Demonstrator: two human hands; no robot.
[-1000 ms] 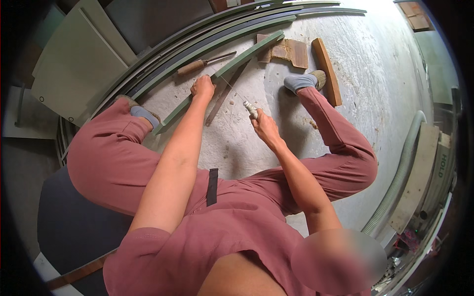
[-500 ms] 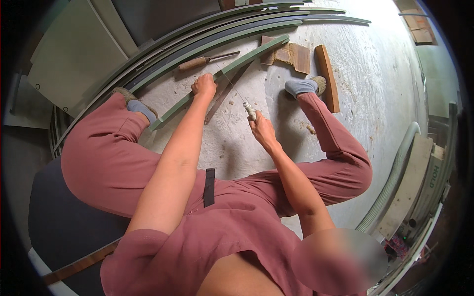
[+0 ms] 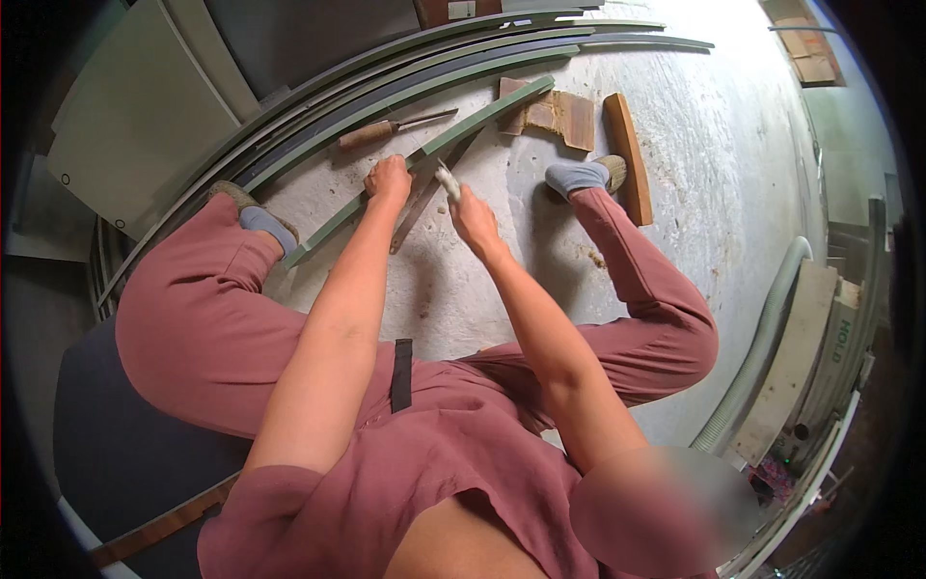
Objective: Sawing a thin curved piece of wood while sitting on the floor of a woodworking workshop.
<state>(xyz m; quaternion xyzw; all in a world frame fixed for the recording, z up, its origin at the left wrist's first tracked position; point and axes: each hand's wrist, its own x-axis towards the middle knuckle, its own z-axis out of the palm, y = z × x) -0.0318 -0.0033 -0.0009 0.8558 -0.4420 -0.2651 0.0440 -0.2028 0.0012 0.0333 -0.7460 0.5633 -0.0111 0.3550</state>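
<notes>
My left hand (image 3: 388, 179) is closed around a long green strip (image 3: 497, 111) that slants across the floor, pressing on it near its middle. My right hand (image 3: 473, 222) grips the white wrapped handle of a thin-bladed saw (image 3: 448, 181). The handle's front end is close to the strip, just right of my left hand. Little of the blade can be made out now. Under the green strip, a narrow dark bar (image 3: 417, 210) lies crosswise. Beyond my left hand rests a pointed metal tool with a wooden handle (image 3: 368, 135).
Long green and dark strips (image 3: 415, 85) lie bundled along the far side. A broken brown board (image 3: 571, 121) sits by the green strip's far end. A wooden block (image 3: 629, 159) lies beside my right foot (image 3: 584, 178). A ribbed hose (image 3: 762, 357) runs along the right.
My right hand has pushed the saw forward and left, bringing its handle close to the strip. The left hand keeps its hold, and the whole view has shifted slightly.
</notes>
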